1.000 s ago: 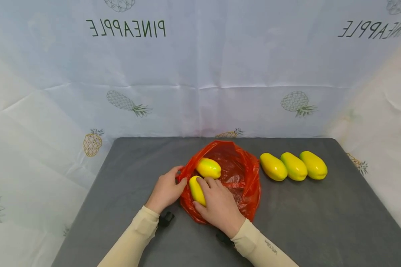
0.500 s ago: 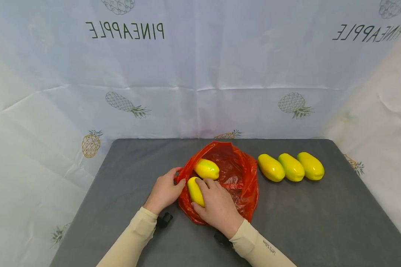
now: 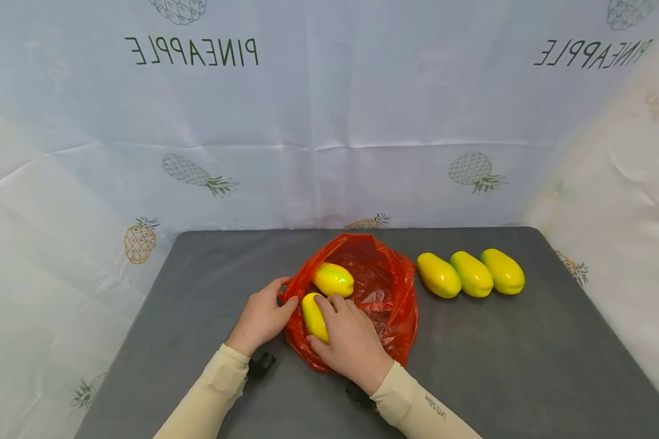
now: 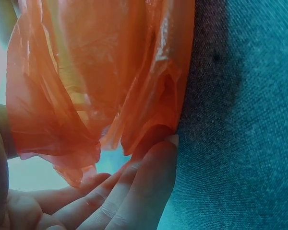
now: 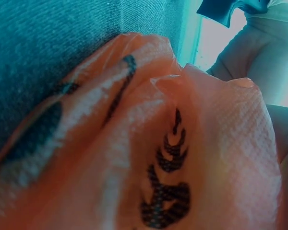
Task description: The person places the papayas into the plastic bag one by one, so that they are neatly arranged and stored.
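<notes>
A red plastic bag (image 3: 405, 305) lies with its mouth spread wide near the middle of the table. My left hand (image 3: 259, 318) pinches its left rim, thumb at the inner side; in the left wrist view the fingers (image 4: 151, 175) press against the thin plastic from outside. Inside the bag my right hand (image 3: 352, 340) grips a yellow mango (image 3: 313, 318), fingers over its top and thumb along the near end. A second mango (image 3: 334, 280) lies just beyond it in the bag. The right wrist view is mostly filled by the bag's printed side (image 5: 201, 143), which hides the right fingers.
Right of the bag, three yellow mangoes rest side by side: a left one (image 3: 438, 275), a middle one (image 3: 472, 274) and a right one (image 3: 503, 272). The dark grey table (image 3: 505, 366) ends at a pineapple-print cloth (image 3: 318, 110) behind.
The head view has shifted slightly, so everything sits a little further left. Both hands, the bag and the mangoes keep about the same places relative to each other.
</notes>
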`<act>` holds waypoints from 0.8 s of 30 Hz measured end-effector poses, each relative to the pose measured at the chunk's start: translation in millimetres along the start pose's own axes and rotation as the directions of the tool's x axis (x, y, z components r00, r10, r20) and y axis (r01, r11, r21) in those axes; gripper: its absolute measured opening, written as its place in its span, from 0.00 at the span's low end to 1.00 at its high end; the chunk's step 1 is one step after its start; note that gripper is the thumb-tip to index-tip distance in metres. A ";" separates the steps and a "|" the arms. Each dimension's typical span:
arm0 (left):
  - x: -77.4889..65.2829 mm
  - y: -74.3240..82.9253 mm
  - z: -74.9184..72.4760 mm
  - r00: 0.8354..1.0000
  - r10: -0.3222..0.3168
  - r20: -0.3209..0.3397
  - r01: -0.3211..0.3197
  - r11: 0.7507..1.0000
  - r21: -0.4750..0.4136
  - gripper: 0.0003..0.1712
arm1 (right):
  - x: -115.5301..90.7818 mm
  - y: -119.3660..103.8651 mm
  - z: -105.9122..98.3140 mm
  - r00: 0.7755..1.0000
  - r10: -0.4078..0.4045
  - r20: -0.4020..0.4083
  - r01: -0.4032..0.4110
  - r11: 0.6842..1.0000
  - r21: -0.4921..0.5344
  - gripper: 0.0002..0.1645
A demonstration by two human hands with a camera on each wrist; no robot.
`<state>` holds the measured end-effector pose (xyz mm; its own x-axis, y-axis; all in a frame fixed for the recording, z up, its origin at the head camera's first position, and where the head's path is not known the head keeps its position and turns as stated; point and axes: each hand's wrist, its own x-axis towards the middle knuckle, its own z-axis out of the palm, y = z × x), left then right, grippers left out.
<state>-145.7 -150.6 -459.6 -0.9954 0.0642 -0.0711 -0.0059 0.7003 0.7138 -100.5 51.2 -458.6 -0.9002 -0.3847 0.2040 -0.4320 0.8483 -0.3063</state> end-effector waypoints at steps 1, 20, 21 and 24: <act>0.5 0.5 0.5 1.000 0.003 0.003 -0.003 1.000 -0.001 0.32 | -0.4 0.6 -0.6 1.000 0.003 -0.001 -0.003 1.000 -0.007 0.45; 4.9 -1.4 -2.0 0.998 0.019 0.053 -0.019 1.000 -0.010 0.30 | -5.3 76.4 -93.9 0.981 0.129 -0.148 -0.111 0.986 0.126 0.38; 4.7 -2.1 -1.9 0.998 0.021 0.053 -0.021 1.000 -0.011 0.30 | -8.4 89.7 -100.4 0.977 0.149 -0.154 -0.130 0.984 0.122 0.37; 4.3 -4.1 -3.4 0.998 0.030 0.059 -0.029 1.000 -0.012 0.30 | -19.0 133.0 -119.4 0.966 0.201 -0.160 -0.189 0.978 0.089 0.36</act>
<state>-150.3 -155.5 -460.5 -0.9878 0.1266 -0.0905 0.0220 0.6894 0.7240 -134.2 214.8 -392.2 -0.9481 -0.1427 0.2843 -0.2571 0.8699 -0.4208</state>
